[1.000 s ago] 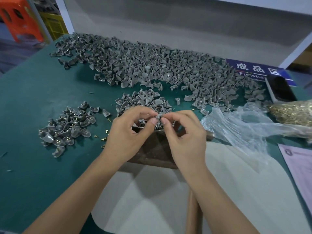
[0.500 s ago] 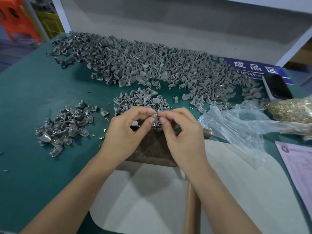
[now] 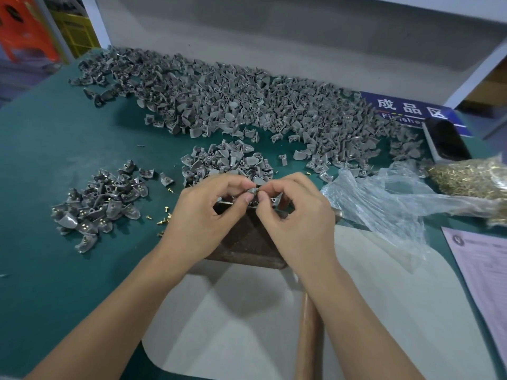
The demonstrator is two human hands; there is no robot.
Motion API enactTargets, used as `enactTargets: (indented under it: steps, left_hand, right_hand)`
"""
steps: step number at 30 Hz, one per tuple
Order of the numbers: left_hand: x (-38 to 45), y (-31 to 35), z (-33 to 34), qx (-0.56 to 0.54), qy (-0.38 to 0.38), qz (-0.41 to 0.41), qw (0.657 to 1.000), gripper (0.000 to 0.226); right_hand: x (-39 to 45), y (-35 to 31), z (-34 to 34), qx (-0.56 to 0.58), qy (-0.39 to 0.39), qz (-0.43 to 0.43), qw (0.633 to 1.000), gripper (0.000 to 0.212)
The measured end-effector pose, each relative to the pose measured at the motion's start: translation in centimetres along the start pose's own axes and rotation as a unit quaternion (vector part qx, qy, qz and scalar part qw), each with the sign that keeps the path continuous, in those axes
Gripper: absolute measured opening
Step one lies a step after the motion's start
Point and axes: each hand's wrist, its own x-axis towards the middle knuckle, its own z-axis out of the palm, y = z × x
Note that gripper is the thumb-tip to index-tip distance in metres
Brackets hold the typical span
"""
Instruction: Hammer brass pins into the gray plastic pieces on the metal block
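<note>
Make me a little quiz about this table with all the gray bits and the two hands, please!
1. True or false: both hands pinch one gray plastic piece over the metal block.
2. Where is the small pile with brass pins already in? A) left of the hands B) right of the hands C) on the paper
3. Fill in: the loose brass pins lie in a clear plastic ____.

Key: 1 true; 2 A; 3 bag. The left hand and right hand meet at the piece.

Small piece pile [image 3: 100,200] left of metal block [image 3: 245,239], big pile [image 3: 247,105] behind, pin bag [image 3: 472,182] right.
</note>
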Motion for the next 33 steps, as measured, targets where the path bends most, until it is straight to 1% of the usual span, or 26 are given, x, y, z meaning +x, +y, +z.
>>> enactTargets:
  steps: [2,4,8,12,16,20,24,26,29,33]
  left_hand:
    - [0.0,0.0,0.0,-0.013,0.0,-0.012,1.0,0.019]
    - [0.0,-0.1,-0.1,-0.033,-0.002,-0.028,0.999,0.02]
    - [0.0,0.1,0.0,-0.054,-0.009,-0.032,0.998,0.028]
    - [0.1,-0.1,0.1,-0.053,-0.016,-0.03,0.998,0.028]
    - [0.0,-0.5,-0.1,-0.06,-0.035,-0.028,0.997,0.026]
    - [0.1,-0.4,-0.1,-0.068,-0.049,-0.024,0.996,0.027]
    - [0.1,-0.7,0.0,-0.076,-0.058,-0.016,0.995,0.032]
    - [0.1,-0.8,0.0,-0.081,-0.067,-0.015,0.994,0.03]
    - [0.1,-0.7,-0.1,-0.09,-0.075,-0.024,0.993,0.022]
    - [0.2,-0.6,-0.2,-0.107,-0.082,-0.04,0.99,0.024]
  right_hand:
    - [-0.1,0.0,0.1,-0.009,-0.001,-0.004,1.0,0.004]
    - [0.0,0.1,0.1,0.006,-0.008,-0.008,1.0,0.004]
    - [0.5,1.0,-0.3,0.087,-0.048,0.015,0.995,0.005]
    - [0.8,1.4,-0.3,0.095,-0.077,0.028,0.992,0.006]
    - [1.1,1.7,-0.6,0.095,-0.108,0.018,0.989,0.008]
    - [1.1,1.6,-0.8,0.069,-0.104,0.009,0.992,0.01]
    - [0.7,1.2,-0.7,0.011,-0.08,-0.039,0.996,0.009]
    - [0.5,1.1,-0.7,-0.008,-0.075,-0.059,0.995,0.008]
    - [0.6,1.4,-0.9,0.037,-0.088,-0.032,0.995,0.009]
    - [0.6,1.5,-0.6,0.075,-0.089,0.008,0.993,0.009]
